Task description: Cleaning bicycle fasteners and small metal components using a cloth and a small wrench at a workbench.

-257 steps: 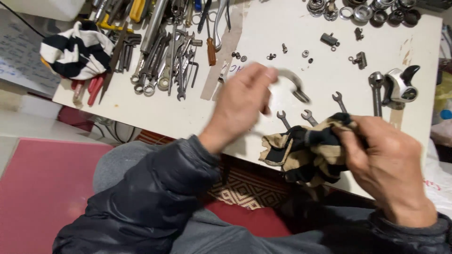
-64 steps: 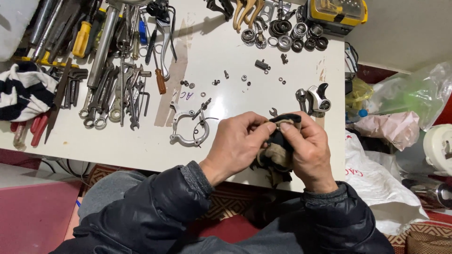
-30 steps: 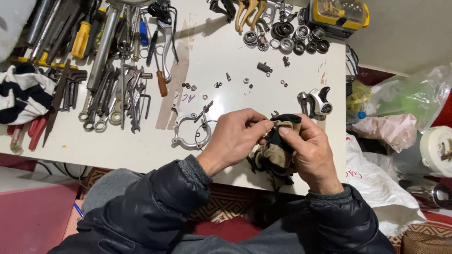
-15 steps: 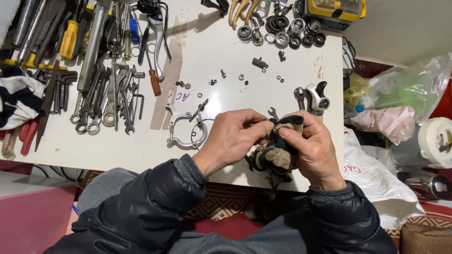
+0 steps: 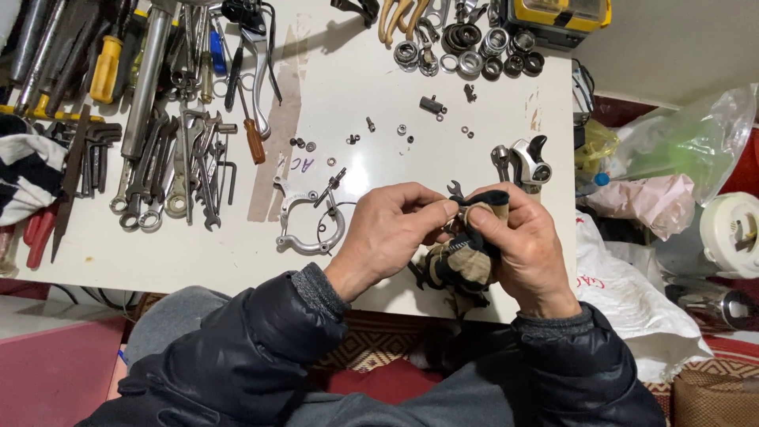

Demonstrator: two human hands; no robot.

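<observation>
Two hands meet over the near edge of the white table (image 5: 237, 261). We see the left hand (image 5: 387, 233) closed, its fingertips pinched on a small part that is mostly hidden between the hands; what it is we cannot tell. The right hand (image 5: 522, 245) is closed around a dark and tan striped rag (image 5: 462, 265), pressing a fold of it against that part. Compared with the views of the last two seconds, the grip has barely altered: only the fingers have shifted slightly on the rag, which we read as continued rubbing of one piece. Just left of the left hand lies a silver brake caliper arm (image 5: 304, 225). Beyond the right hand sits a grey shifter lever (image 5: 528, 162). Far left of both hands lie wrenches (image 5: 166, 174).
</observation>
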